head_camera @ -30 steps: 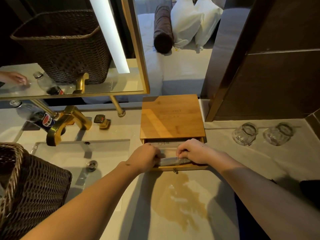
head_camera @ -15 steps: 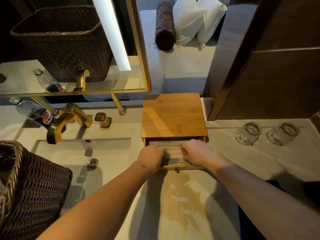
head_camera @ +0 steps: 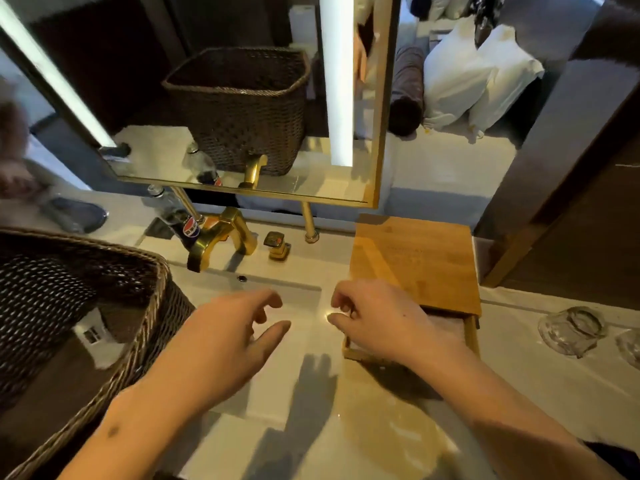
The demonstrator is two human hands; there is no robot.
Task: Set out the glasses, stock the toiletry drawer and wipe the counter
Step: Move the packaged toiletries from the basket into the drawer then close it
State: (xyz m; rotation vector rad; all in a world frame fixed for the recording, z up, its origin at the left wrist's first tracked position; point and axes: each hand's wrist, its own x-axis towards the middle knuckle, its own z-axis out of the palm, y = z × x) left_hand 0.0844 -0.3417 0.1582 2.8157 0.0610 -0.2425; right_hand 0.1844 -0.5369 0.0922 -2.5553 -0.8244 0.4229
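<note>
A bamboo drawer box (head_camera: 415, 261) stands on the pale counter (head_camera: 554, 382), its drawer (head_camera: 471, 336) pulled partly out toward me. My right hand (head_camera: 377, 320) hovers at the drawer's left front corner, fingers loosely curled, holding nothing. My left hand (head_camera: 228, 344) is spread open above the sink (head_camera: 298, 341), empty. Two clear glasses (head_camera: 571, 330) lie on the counter at the right. A brownish spill (head_camera: 398, 431) spreads on the counter in front of the drawer. A white packet (head_camera: 93, 332) lies inside the wicker basket (head_camera: 69, 306) at the left.
A gold faucet (head_camera: 221, 237) and gold knob (head_camera: 277, 245) sit behind the sink, with a Pepsi bottle (head_camera: 176, 216) beside the faucet. A gold-framed mirror (head_camera: 242, 116) hangs above. A dark wall panel (head_camera: 571, 202) rises at the right.
Both hands have left the drawer and moved left, fingers now apart and empty. The view has swung left, bringing the basket's inside into sight.
</note>
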